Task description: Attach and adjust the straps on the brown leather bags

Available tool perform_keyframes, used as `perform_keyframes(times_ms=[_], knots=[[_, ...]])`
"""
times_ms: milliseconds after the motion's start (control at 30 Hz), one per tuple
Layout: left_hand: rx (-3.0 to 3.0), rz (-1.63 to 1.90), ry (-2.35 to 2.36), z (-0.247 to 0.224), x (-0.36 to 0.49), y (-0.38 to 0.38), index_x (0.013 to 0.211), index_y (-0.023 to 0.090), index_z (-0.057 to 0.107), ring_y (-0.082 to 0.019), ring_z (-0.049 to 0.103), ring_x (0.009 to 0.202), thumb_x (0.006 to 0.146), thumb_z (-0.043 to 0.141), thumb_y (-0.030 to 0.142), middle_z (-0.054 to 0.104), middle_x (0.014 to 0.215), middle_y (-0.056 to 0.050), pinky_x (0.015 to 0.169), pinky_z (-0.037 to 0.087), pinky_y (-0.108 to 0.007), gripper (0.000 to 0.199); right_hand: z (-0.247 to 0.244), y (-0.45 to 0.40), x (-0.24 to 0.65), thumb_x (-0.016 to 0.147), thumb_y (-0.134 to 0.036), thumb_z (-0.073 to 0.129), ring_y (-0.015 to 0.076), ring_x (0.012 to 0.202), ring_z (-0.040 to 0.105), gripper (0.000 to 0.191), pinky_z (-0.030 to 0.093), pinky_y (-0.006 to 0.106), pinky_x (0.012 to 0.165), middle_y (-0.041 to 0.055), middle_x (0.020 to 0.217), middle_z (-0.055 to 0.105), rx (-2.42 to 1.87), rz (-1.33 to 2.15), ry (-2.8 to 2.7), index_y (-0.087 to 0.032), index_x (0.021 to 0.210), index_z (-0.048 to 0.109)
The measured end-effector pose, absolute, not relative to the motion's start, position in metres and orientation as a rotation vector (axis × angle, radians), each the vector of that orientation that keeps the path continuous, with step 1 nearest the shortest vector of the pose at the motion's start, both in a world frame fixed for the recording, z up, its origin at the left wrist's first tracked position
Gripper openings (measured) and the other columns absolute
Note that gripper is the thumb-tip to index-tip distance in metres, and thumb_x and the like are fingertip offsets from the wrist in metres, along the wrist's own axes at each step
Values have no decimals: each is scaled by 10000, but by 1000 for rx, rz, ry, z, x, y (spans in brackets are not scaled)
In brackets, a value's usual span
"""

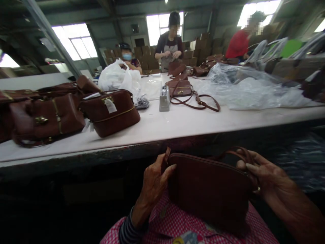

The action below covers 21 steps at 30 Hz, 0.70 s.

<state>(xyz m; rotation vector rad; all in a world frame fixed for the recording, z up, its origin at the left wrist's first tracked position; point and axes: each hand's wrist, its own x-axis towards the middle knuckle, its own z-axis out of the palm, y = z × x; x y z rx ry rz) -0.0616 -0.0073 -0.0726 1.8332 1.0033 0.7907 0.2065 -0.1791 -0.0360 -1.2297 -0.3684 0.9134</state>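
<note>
A dark brown handbag [208,189] rests tilted over the checked pink apron on my lap, below the table's front edge. My left hand [156,179] grips its upper left corner, the thumb on the front face beside a small strap tab. At the bag's upper right corner, my right hand [264,173] pinches the brown strap [238,150], which loops along the top, near a gold-coloured ring. The bag's underside is hidden against the lap.
On the white table [172,125], brown bags [114,113] stand at the left. A grey tape dispenser [164,100], a small bag with a strap [180,88] and clear plastic wrapping [254,91] lie farther back. Three people are beyond the table.
</note>
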Motion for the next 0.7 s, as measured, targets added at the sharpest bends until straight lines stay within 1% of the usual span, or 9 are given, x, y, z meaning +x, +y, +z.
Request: perform_keyframes(times_ms=[133, 167, 233, 300, 367, 433, 500, 633, 700], knots=[[1881, 1017, 1031, -54, -29, -16, 1287, 270, 634, -239, 720, 882, 877, 726, 417, 748, 1111, -71, 815, 569, -372, 445, 18, -165, 193, 704, -268, 907, 101, 578, 572, 459, 484, 160, 441, -5, 851, 655, -1106, 859, -475, -260, 1107, 686], [1839, 983, 918, -48, -22, -25, 1323, 278, 611, -250, 729, 918, 877, 725, 444, 743, 1160, -85, 816, 586, -382, 490, 28, -160, 188, 727, -268, 900, 83, 557, 548, 442, 448, 148, 423, -16, 852, 644, -1099, 841, -528, -248, 1104, 669], [1781, 861, 655, -34, -12, -48, 1428, 313, 545, -297, 709, 1114, 843, 760, 490, 700, 1322, -108, 899, 596, -418, 648, 40, -148, 175, 781, -289, 873, 67, 538, 532, 403, 404, 144, 414, -31, 844, 628, -1095, 806, -653, -227, 1098, 633], [1744, 771, 564, -19, -3, -68, 1517, 347, 465, -343, 641, 1274, 757, 848, 475, 630, 1452, -117, 991, 572, -454, 861, 46, -138, 163, 837, -303, 827, 85, 600, 585, 389, 437, 161, 471, -20, 889, 653, -1087, 827, -813, -220, 1139, 597], [1674, 737, 627, -3, 5, -79, 1559, 345, 406, -351, 637, 1290, 734, 876, 420, 632, 1452, -123, 1006, 567, -448, 952, 51, -133, 152, 866, -279, 788, 134, 786, 665, 428, 518, 208, 613, 15, 1016, 688, -1058, 905, -981, -223, 1223, 559], [1574, 761, 646, 9, 12, -78, 1567, 314, 371, -328, 681, 1225, 798, 821, 380, 678, 1384, -120, 959, 588, -412, 893, 56, -131, 146, 856, -238, 781, 183, 1014, 674, 472, 551, 284, 821, 42, 1141, 689, -1015, 997, -1140, -222, 1267, 549], [1535, 797, 573, 17, 14, -68, 1521, 276, 422, -301, 712, 1153, 853, 760, 365, 714, 1317, -102, 907, 599, -368, 754, 62, -130, 148, 854, -225, 775, 200, 1107, 654, 426, 521, 332, 944, 43, 1164, 686, -989, 1023, -1280, -213, 1235, 583], [1649, 697, 515, 26, 5, -36, 1226, 222, 669, -263, 729, 1032, 848, 761, 353, 780, 1120, -46, 834, 582, -289, 410, 67, -123, 175, 900, -271, 719, 202, 1001, 683, 355, 533, 338, 851, 39, 1072, 716, -1133, 740, -1351, -222, 1225, 587], [1640, 642, 520, 32, -3, -22, 1131, 208, 706, -254, 734, 972, 812, 791, 351, 788, 1042, -43, 787, 575, -275, 360, 62, -118, 195, 887, -279, 722, 213, 1019, 676, 384, 526, 339, 837, 54, 1101, 719, -1235, 519, -1316, -224, 1239, 579]])
